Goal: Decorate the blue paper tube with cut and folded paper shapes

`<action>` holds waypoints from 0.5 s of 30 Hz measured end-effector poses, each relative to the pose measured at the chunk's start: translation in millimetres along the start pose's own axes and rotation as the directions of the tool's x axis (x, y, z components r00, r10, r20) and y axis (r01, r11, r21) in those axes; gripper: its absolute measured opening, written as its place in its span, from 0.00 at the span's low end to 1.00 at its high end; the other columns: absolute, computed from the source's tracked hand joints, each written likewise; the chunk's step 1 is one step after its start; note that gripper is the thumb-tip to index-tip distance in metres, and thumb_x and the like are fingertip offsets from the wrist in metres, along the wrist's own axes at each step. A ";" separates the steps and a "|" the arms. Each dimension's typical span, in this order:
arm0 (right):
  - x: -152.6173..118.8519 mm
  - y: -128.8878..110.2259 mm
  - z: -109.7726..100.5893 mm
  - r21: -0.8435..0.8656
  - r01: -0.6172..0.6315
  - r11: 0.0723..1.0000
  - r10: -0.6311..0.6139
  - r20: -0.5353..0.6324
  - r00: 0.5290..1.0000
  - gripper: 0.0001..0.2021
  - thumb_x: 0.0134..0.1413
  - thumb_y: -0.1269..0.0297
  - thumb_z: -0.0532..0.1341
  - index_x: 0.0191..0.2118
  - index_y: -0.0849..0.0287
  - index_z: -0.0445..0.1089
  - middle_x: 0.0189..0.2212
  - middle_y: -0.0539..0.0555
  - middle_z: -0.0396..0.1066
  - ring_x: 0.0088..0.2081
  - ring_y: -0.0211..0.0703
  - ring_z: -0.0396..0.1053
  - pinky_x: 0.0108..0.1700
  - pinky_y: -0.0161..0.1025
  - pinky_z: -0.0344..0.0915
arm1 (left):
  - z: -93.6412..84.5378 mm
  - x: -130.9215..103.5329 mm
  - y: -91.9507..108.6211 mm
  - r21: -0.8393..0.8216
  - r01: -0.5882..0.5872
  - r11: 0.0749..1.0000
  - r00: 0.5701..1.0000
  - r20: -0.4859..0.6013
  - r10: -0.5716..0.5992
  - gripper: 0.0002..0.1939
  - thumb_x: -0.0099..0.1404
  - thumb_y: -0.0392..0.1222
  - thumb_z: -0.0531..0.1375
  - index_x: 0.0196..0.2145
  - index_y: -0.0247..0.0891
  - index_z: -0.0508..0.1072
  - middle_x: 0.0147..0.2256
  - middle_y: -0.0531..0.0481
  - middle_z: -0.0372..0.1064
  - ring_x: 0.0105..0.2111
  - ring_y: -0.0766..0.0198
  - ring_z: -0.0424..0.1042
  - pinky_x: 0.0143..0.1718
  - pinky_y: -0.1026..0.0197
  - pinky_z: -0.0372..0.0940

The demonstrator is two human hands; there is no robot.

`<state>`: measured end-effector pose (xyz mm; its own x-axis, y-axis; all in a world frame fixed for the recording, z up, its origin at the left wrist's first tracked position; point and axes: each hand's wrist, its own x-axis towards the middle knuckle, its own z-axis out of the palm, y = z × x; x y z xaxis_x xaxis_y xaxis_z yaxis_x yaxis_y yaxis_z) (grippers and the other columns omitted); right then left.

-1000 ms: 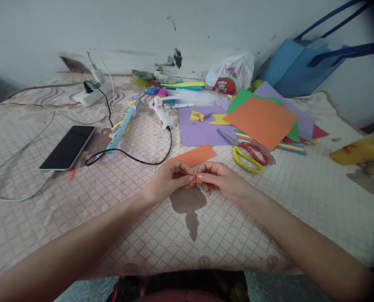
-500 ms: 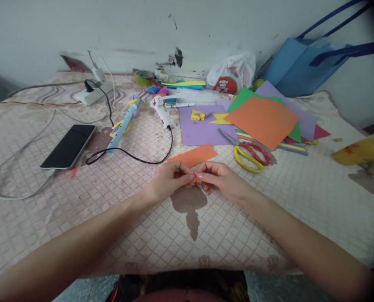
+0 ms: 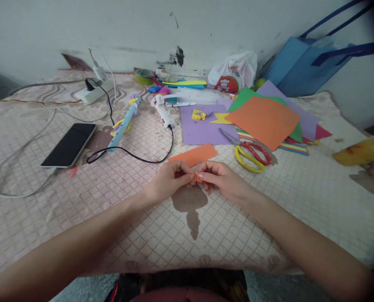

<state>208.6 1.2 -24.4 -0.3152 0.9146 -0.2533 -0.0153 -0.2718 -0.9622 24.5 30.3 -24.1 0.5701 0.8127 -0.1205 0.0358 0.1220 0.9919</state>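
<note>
Between my two hands is a small piece of orange paper (image 3: 196,176), mostly covered by fingertips. My left hand (image 3: 171,179) pinches its left side with thumb and forefinger. On the other side, the thumb and fingers of my right hand (image 3: 222,178) are closed on the same piece. Just beyond my hands lies an orange paper strip (image 3: 195,154) on the patterned cloth. Farther off, a purple sheet (image 3: 195,133) carries a small yellow paper piece (image 3: 198,115). Scissors with red and yellow handles (image 3: 250,158) rest to the right of the strip.
A white glue gun (image 3: 162,111) trails a black cable across the cloth. At left are a phone (image 3: 70,145), a power strip (image 3: 92,94) and a light-blue paper strip (image 3: 124,125). Coloured sheets (image 3: 265,121) pile up at right, before a blue bag (image 3: 303,67) and a plastic bag (image 3: 234,71).
The view has shifted very slightly. Both hands keep the same pinch on the small orange piece, and nothing on the table has moved.
</note>
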 end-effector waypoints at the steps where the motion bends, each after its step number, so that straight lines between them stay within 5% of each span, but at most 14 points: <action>1: 0.0 0.0 -0.1 0.001 0.000 1.000 0.000 -0.001 1.000 0.07 0.52 0.61 0.62 0.30 0.60 0.66 0.26 0.48 0.67 0.23 0.31 0.62 0.24 0.31 0.60 | 0.0 0.1 -0.2 0.003 -0.001 1.000 1.000 -0.001 0.001 0.07 0.57 0.37 0.63 0.29 0.32 0.68 0.27 0.51 0.71 0.27 0.70 0.69 0.31 0.66 0.65; 15: -4.2 -4.8 9.9 -0.158 0.027 0.987 -0.038 -0.070 0.997 0.10 0.50 0.60 0.64 0.28 0.59 0.63 0.23 0.45 0.64 0.21 0.31 0.62 0.22 0.31 0.62 | 4.2 2.3 -6.9 -0.125 -0.017 0.992 0.993 -0.121 0.001 0.13 0.55 0.35 0.63 0.37 0.35 0.63 0.29 0.51 0.71 0.27 0.68 0.71 0.31 0.64 0.66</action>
<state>200.6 -4.3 -17.8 -0.2468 0.9432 -0.2225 0.1267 -0.1962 -0.9723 29.0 28.9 -31.0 0.4664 0.8760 -0.1232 -0.0769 0.1789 0.9809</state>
